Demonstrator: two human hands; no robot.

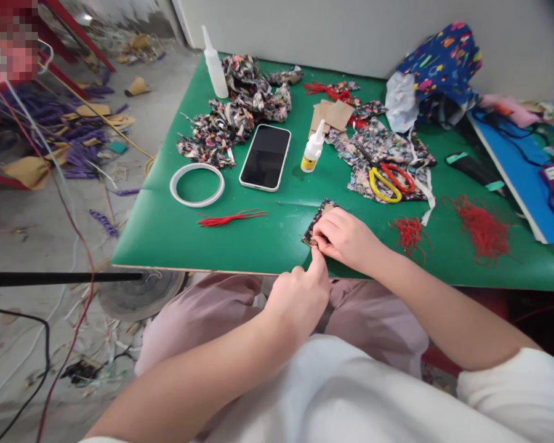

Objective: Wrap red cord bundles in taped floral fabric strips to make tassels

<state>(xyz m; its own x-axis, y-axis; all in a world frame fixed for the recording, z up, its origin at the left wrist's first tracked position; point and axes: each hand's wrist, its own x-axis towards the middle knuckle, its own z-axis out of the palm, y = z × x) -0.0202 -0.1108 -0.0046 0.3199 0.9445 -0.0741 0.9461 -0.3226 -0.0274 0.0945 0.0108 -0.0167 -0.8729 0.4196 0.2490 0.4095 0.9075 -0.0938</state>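
Observation:
My right hand (pixel 346 240) lies over a small dark floral fabric piece (pixel 310 231) backed with tan card, its fingers pinched together at the lower edge. From below, my left hand (pixel 300 298) meets the same edge with one finger stretched up and the others curled; both sets of fingertips touch there. What sits between the fingertips is hidden. Beyond the piece stands a small white glue bottle (pixel 312 151) with a yellow label. Yellow-and-red-handled scissors (pixel 388 183) rest on floral fabric (pixel 373 144). To the left lies a bundle of red cords (pixel 231 218).
A phone (pixel 265 158), a white ring (pixel 197 202), heaped floral pieces (pixel 221 129) and a taller bottle (pixel 216 67) occupy the green table's (pixel 166 240) left. Red threads (pixel 482 231), a dark-handled tool (pixel 475 172) and a blue board (pixel 512 178) lie right. Cables cross the littered floor.

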